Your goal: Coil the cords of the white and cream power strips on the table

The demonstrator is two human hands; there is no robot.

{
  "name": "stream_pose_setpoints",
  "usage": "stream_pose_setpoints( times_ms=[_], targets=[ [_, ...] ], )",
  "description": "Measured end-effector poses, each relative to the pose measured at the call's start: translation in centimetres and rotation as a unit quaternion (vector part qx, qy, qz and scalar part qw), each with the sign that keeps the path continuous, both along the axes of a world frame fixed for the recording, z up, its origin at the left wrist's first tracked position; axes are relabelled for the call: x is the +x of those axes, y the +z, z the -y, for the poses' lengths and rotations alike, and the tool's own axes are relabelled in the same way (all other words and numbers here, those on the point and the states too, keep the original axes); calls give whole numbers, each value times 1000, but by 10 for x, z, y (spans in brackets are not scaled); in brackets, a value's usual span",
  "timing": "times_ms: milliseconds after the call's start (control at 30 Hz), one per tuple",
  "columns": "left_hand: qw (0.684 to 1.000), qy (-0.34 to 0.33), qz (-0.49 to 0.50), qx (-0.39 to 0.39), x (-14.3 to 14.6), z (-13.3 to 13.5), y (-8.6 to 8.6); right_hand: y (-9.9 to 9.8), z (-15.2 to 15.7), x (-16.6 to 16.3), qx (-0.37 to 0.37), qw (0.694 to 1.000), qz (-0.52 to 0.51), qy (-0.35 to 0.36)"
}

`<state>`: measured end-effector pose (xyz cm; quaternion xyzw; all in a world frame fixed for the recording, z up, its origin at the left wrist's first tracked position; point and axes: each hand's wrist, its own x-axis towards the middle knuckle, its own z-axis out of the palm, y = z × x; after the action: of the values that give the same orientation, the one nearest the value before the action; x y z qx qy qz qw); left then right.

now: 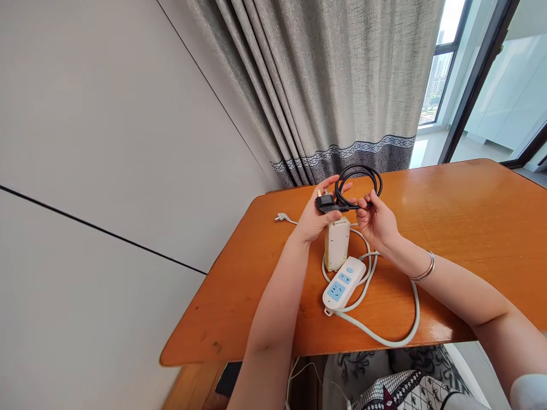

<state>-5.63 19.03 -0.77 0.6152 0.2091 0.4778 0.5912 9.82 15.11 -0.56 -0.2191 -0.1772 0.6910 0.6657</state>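
The pale wall (106, 142) takes up the left of the frame. The surface (239, 285), orange-brown wood with worn, darkened spots, spans the middle and right. The grey curtain (333, 80), with a patterned band near its hem, hangs behind it at upper centre. The window (440, 80) shows at upper right. On the surface, a white cord (395, 344) loops right of centre and runs close to the near edge.

You have the black cable (359, 167) raised right of centre, coiled in rings above the surface. Your left hand (311, 216) is partly open, thumb below and fingers spread behind, with the black plug held between them. Your right hand (378, 222) is closed, fingers curled and pinching the cable just beside that plug. The white power strip (344, 283) lies below your hands, blue socket faces up. Directly beneath your left thumb is the white box (337, 245); whether the thumb touches it cannot be determined. The black plug (325, 203) has its pins pointing toward the top of the frame. The white plug (282, 217) rests on the surface, left of your left hand. A silver bracelet (431, 265) circles your right wrist.
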Motion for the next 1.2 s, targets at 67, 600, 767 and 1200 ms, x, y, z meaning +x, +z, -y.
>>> stream_pose_setpoints(
  times_ms=[67, 600, 767, 1200],
  targets=[
    [999, 41, 26, -18, 5, -1, -2, -3, 1, -4, 9, 1000, 4, -1],
    [986, 146, 15, -82, 11, 0, 2, -11, 9, -18, -40, 998, -51, 8],
    [992, 51, -7, -112, 6, -3, -4, -15, 7, -16, -53, 995, -87, 4],
    [989, 115, 5, -92, 19, -11, -15, -15, 6, -17, -3, 999, -34, -21]
  ],
)
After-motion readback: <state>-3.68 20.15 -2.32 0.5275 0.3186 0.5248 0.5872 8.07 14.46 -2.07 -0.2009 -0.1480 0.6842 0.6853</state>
